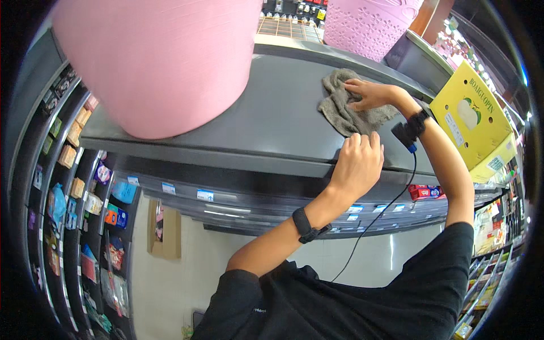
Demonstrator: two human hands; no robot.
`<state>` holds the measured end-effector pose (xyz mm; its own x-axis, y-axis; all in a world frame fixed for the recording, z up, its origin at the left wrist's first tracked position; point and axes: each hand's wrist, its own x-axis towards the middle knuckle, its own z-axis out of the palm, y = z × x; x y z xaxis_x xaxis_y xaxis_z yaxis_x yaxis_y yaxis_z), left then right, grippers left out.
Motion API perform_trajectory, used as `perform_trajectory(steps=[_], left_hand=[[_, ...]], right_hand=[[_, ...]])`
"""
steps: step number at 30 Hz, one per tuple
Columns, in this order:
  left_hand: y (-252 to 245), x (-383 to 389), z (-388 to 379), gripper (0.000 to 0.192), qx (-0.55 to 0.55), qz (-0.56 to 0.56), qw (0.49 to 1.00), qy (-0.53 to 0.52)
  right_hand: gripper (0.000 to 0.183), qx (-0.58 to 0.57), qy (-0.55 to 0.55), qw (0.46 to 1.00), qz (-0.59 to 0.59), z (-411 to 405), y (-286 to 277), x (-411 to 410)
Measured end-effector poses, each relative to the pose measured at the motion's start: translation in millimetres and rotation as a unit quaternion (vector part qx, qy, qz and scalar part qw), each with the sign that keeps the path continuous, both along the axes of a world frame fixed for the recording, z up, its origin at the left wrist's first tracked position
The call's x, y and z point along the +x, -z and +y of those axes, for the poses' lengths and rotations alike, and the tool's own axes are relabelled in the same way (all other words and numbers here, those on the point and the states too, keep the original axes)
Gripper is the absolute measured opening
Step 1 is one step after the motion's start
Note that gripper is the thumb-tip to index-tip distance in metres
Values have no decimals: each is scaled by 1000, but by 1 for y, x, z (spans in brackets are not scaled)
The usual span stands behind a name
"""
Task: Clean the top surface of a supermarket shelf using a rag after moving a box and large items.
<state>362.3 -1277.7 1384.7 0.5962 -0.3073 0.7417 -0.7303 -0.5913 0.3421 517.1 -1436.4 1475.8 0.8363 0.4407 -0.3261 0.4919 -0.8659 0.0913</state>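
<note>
A grey-brown cloth [348, 106] lies rumpled on the dark grey top panel [289, 93] of a shelf unit. My right hand [372, 94] rests flat on it, thumb and fingers spread apart. My left hand [359, 163] is at the panel's front edge, just below the cloth, with its fingers bent. Its fingertips are hidden from me, so whether they touch the cloth or grip the edge cannot be told. Both wrists wear black straps, and a cable [378, 216] hangs from the device on the right one.
A large pink bin [170, 68] stands on the panel at left; a pink perforated basket [365, 29] is behind. At right, a yellow carton [471, 123] bears writing. Packaged goods fill the shelves [72, 204] at left. An open cardboard box [172, 233] is on the floor.
</note>
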Motion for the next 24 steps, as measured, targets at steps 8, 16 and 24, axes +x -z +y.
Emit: perform_trajectory(steps=[8,16,24], left_hand=[[-12,-25,94,25,22,99,994,-34],[-27,-4,104,27,80,20,991,-108],[-12,20,110,26,58,31,997,-36]], right_hand=[[53,122,36,987,-102,29,-18,-116],[45,143,85,975,-146,4,-8,-78],[38,115,21,978,-170,9,5,-76]])
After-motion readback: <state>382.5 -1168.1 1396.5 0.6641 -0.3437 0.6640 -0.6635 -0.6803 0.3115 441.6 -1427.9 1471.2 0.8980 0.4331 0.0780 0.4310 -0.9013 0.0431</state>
